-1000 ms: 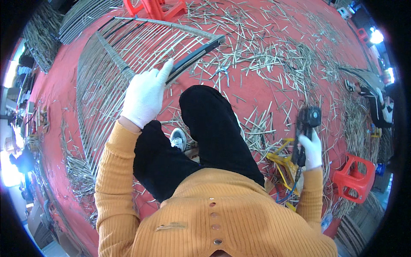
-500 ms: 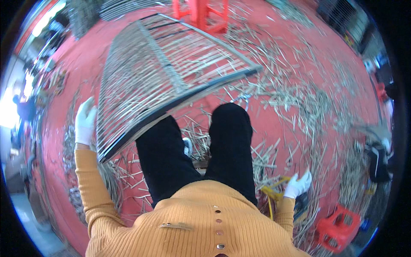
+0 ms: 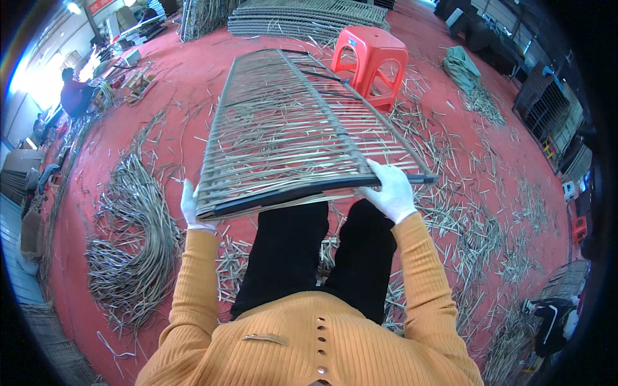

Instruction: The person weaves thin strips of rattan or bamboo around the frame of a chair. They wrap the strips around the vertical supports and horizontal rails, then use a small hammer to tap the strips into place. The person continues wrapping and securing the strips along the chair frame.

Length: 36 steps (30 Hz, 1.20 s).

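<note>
Two gloved hands, left hand [image 3: 190,207] and right hand [image 3: 390,192], each grip closed on slatted panel [image 3: 290,132] near edge

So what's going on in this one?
A person in white gloves holds a long woven slat panel up in front of them, the left hand at its near left corner and the right hand on the near right end. Loose strips litter the red floor, and a red stool stands beyond.

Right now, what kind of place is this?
Likely a workshop for weaving cane or bamboo panels. Both gloved hands grip a slatted panel, cut strips litter the red floor, and finished panels are stacked at the far end.
</note>
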Available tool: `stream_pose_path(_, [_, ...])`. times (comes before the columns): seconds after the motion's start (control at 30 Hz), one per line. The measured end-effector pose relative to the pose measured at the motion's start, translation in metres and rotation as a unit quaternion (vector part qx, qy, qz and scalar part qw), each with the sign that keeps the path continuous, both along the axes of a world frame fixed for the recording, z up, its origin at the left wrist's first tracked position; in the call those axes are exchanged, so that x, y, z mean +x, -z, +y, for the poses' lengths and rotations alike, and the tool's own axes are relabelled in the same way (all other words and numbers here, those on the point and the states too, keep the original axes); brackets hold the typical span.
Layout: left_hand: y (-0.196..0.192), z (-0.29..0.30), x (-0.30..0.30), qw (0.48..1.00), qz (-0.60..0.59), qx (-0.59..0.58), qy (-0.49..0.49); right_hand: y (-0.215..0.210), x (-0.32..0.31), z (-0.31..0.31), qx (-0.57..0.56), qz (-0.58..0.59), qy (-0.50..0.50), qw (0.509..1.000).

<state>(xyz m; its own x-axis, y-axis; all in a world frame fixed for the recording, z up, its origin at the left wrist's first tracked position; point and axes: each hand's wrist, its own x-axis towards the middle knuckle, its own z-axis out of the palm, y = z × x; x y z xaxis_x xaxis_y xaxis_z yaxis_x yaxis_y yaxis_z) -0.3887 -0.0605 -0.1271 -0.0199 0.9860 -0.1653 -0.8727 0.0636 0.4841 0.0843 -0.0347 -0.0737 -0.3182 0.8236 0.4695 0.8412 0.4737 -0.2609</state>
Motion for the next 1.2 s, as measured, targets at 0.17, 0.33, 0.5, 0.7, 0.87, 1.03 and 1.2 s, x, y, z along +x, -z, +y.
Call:
stream_pose_path(0.17, [-0.095,0.004,0.080,0.990,-0.017,0.105,0.095,0.028,0.077,-0.013,-0.165,0.239,0.009,0.957])
stream_pose_path(0.33, [-0.154,-0.020,0.181,0.965,-0.150,0.121,0.175,0.085,0.167,-0.078,-0.223,0.362,0.064,0.903])
stream_pose_path(0.5, [-0.155,-0.044,0.308,0.859,-0.303,0.143,0.387,0.006,0.224,-0.178,-0.244,0.202,0.348,0.882])
stream_pose_path(0.7, [-0.089,-0.082,0.434,0.824,-0.183,0.105,0.526,-0.191,0.165,-0.193,-0.154,0.114,0.248,0.949])
stream_pose_path(0.87, [-0.063,-0.036,0.459,0.744,0.013,0.364,0.560,-0.164,0.083,-0.043,-0.285,-0.081,0.361,0.884])
stream_pose_path(1.03, [-0.020,0.066,0.354,0.833,0.209,0.145,0.491,-0.144,0.078,0.036,-0.199,-0.163,0.399,0.880])
stream_pose_path(1.2, [0.002,0.162,0.255,0.955,0.153,0.051,0.249,-0.150,0.083,0.013,-0.179,-0.132,0.326,0.919])
